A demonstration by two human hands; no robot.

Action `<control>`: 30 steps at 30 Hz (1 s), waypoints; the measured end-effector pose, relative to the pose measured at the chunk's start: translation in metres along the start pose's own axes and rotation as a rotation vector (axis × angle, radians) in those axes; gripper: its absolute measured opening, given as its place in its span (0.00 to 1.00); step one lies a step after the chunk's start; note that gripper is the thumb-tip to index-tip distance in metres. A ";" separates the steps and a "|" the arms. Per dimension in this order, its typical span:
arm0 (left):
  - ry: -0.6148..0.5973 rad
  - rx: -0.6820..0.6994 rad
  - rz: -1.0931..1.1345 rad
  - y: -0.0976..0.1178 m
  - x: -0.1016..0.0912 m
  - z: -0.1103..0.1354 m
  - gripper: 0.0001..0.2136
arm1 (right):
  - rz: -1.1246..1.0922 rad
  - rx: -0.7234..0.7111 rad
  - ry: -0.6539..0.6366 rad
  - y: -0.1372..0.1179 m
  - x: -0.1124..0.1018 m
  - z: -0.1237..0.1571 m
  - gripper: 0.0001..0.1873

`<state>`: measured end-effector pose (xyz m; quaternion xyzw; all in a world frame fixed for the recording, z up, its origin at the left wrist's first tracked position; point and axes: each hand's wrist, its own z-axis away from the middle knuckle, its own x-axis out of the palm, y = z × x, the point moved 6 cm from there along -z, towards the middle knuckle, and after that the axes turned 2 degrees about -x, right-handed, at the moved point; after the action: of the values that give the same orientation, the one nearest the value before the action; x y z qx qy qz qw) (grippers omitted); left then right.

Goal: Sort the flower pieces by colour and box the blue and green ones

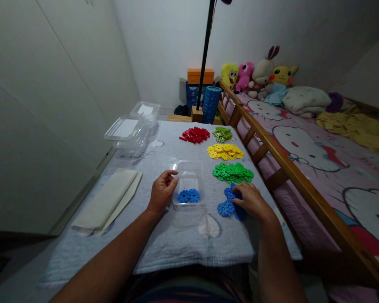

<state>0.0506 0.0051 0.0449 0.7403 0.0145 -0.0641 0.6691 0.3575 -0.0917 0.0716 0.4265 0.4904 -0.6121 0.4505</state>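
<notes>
A clear plastic box (189, 172) stands on the cloth-covered table (177, 244) with a few blue snowflake discs (188, 195) inside. My left hand (162, 191) grips the box's left rim, fingers curled. My right hand (252, 201) rests on a pile of blue discs (227, 206) to the right of the box, fingers closed down on them. Beyond that pile lie separate heaps of green discs (233, 172), yellow discs (225, 151), light green discs (222, 134) and red discs (195, 134).
Two empty clear boxes with lids (129, 134) stand at the far left. A folded cream cloth (109, 200) lies at the left. A wooden bed rail (281, 168) runs along the right, with plush toys (259, 75) behind. A black pole (206, 54) rises at the back.
</notes>
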 end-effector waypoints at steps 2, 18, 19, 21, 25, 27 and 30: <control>-0.002 0.003 0.003 0.000 0.000 0.000 0.12 | 0.005 0.002 -0.001 -0.002 0.001 0.000 0.09; 0.007 0.033 0.018 0.005 0.000 0.001 0.13 | -0.545 -0.146 -0.032 -0.033 -0.030 0.004 0.03; 0.006 0.032 0.022 0.005 0.000 0.001 0.13 | -0.579 -0.174 -0.008 -0.043 -0.036 0.002 0.02; 0.006 0.031 0.028 0.003 0.001 0.001 0.14 | -0.608 -0.251 0.038 -0.069 -0.044 -0.003 0.02; 0.011 0.026 0.036 0.000 0.000 0.000 0.16 | -0.440 -0.402 0.073 -0.124 -0.041 -0.016 0.04; 0.015 0.023 0.041 0.000 0.000 0.000 0.16 | -0.290 -0.413 0.073 -0.141 -0.030 -0.022 0.06; 0.014 0.017 0.049 0.000 -0.001 0.000 0.16 | -0.131 -0.398 0.066 -0.151 -0.010 -0.027 0.07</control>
<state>0.0497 0.0051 0.0453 0.7464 0.0004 -0.0427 0.6641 0.2153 -0.0463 0.1101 0.3160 0.6428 -0.5169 0.4688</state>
